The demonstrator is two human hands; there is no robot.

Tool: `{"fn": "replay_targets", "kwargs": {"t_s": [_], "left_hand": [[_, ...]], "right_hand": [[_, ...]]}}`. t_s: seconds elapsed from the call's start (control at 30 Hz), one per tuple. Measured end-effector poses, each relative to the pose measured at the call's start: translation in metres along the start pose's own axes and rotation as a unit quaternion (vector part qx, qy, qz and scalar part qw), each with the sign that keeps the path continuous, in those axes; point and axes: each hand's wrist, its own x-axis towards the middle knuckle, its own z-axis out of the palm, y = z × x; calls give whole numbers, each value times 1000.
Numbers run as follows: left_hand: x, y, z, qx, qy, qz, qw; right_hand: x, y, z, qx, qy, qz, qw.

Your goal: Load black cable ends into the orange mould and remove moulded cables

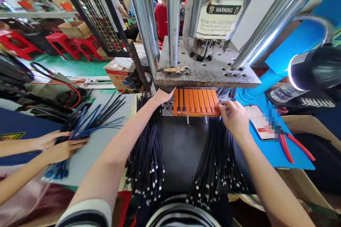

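Observation:
Under the steel press plate (207, 76) lies an orange slotted fixture block (198, 103). Two black cables (183, 100) lie in its leftmost slots; the other slots show bare orange. My left hand (164, 96) reaches to the block's left side, its fingers mostly hidden beneath the plate. At the block's right edge, the bent thumb and fingers of my right hand (234, 115) close on its corner. Black cable bundles with pale metal ends hang below each side: a left bundle (147, 145) under my left forearm and a right bundle (213, 156) beside my right wrist.
Steel columns (174, 17) and a warning label (220, 19) rise above the block. On the right are a lamp (314, 67), a phone (259, 120) and red-handled pliers (295, 145). To the left, a co-worker's hands (61, 149) handle blue cables (93, 122).

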Motion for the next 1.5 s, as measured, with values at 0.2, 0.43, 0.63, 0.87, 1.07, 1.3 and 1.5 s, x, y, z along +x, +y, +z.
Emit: {"fn": "replay_targets", "kwargs": {"t_s": [0.2, 0.43, 0.63, 0.87, 1.07, 1.3, 1.5], "left_hand": [[-70, -24, -2, 228, -74, -66, 969], [-73, -30, -26, -20, -43, -43, 998], [-92, 46, -74, -237, -13, 75, 969], [-74, 107, -94, -409, -105, 122, 898], [-58, 120, -91, -481, -104, 74, 867], [-41, 122, -107, -348, 165, 156, 909], [-40, 130, -126, -268, 267, 346, 859]], "right_hand": [[-27, 43, 20, -129, -194, 125, 965], [-27, 43, 6, 106, -38, 162, 980], [-38, -25, -41, 264, -60, -23, 962], [-24, -92, -49, 523, -64, -120, 841], [-31, -110, -40, 621, -104, -83, 773], [-42, -94, -16, 493, -141, -86, 854], [29, -81, -3, 354, -56, -81, 930]]}}
